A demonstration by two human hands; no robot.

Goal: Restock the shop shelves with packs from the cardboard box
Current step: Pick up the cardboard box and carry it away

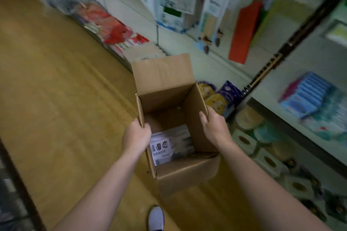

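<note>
Two hands hold one open cardboard box (187, 172) in the aisle, over the yellow-brown floor (56, 99). The left hand (136, 136) has its grip clamped on the top edge of the box's left wall, fingers curled over the rim. The right hand (215, 128) has its grip clamped likewise on the top edge of the right wall. The far flap stands upright and the near flap hangs down outside.

Inside, one printed pack (171, 145), white with dark pictures, lies flat on the bottom against the near wall. The rest of the bottom shows bare cardboard.

The shelves (225, 50) run along the right side of the aisle. On them are a red bag (244, 32), standing upright, and a stack of blue packs (305, 95) further right. Yellow and purple packs (216, 99) sit on a low level just beside the box's right wall. A light shoe (156, 218) shows at the lower edge. The picture is blurred and labels cannot be read.
</note>
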